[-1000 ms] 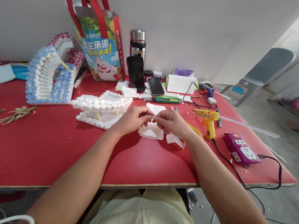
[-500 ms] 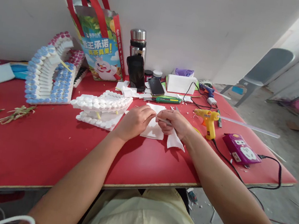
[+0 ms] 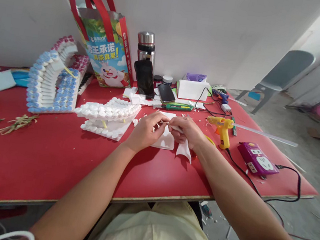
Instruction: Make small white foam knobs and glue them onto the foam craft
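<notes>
My left hand (image 3: 146, 128) is closed in a pinch above a white sheet (image 3: 165, 140). Between its fingertips and those of my right hand (image 3: 187, 130) runs a thin pale piece (image 3: 164, 123), too small to name for certain. White paper (image 3: 184, 151) hangs from under the closed fingers of my right hand. Left of my hands stands a white model (image 3: 108, 114) made of rows of small rounded pieces, with yellow sticks between its two layers. A yellow glue gun (image 3: 223, 130) lies to the right of my right hand.
Behind my hands are a green cutter knife (image 3: 179, 107), phones (image 3: 166, 93), a steel flask (image 3: 146, 45) and a tissue box (image 3: 193, 90). A shopping bag (image 3: 106, 56) and a blue-and-white model (image 3: 52, 84) stand left. A purple power strip (image 3: 259, 161) sits near the right edge.
My fingertips have drawn slightly apart, and the thin piece between them shows more. The paper hanging under my right hand has shifted a little left.
</notes>
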A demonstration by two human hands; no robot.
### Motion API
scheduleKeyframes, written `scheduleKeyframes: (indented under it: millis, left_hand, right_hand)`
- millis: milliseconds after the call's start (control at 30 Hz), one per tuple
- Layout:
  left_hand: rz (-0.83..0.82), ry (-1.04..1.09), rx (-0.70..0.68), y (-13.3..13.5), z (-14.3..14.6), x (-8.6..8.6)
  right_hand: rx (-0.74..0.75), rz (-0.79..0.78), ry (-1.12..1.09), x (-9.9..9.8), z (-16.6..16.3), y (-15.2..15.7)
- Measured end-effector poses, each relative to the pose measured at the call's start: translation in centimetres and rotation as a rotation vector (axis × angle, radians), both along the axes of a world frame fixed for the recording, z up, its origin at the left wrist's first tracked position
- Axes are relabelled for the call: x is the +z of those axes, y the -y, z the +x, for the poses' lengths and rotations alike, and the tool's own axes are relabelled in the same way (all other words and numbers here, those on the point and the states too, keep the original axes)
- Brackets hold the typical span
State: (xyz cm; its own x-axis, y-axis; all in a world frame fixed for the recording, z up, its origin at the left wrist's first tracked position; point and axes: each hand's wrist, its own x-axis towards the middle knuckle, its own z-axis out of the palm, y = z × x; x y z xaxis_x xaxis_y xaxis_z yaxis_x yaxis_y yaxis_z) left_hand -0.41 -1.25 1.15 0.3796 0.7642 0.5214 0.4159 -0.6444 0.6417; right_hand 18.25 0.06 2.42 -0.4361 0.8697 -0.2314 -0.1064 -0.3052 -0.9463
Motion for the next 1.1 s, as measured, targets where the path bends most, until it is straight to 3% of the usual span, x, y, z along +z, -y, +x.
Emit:
scheduleKeyframes:
  millis: [167,267,400,567,700,800,900,967,1033,1100]
  left_hand:
    - [-0.568,0.308,-0.073,-0.2,-0.4,0.4]
    - [-0.665,0.226,-0.135,-0.1,-0.6,0.7]
    - [-0.582,0.029,-0.129,0.4,-0.7,1.1]
    - [-0.283,-0.195,-0.036,0.5,-0.3,0.8]
    - [0.113,-0.429,0.088,0.4,-0.1,0.2]
    - [0.275,-0.577,0.137,0.4,0.1,0.1]
    - [0.274,-0.585,0.190,0.5,0.2,0.2]
    - [0.205,-0.504,0.203,0.6,0.3,0.3]
    - [0.045,-0.339,0.188,0.6,0.3,0.5]
    - [-0.253,-0.085,0.136,0.5,0.2,0.5]
  right_hand:
    - [-0.072,0.407,0.245,-0.3,-0.2,0.8]
    - [-0.069,0.608,0.416,-0.8,-0.2,0.7]
    - [-0.064,0.790,0.584,-1.3,-0.1,0.5]
    - [-0.075,0.823,0.657,-1.2,-0.4,0.6]
    - [-0.147,0.782,0.648,-1.0,-0.8,0.7]
    - [-0.118,0.624,0.550,-0.9,-0.8,0.6]
    - [-0.074,0.476,0.473,-0.8,-0.5,0.5]
    - [-0.076,0.468,0.438,-0.8,-0.3,0.5]
    - [-0.099,0.532,0.437,-1.0,-0.2,0.4]
    - [-0.129,0.639,0.476,-1.2,-0.2,0.4]
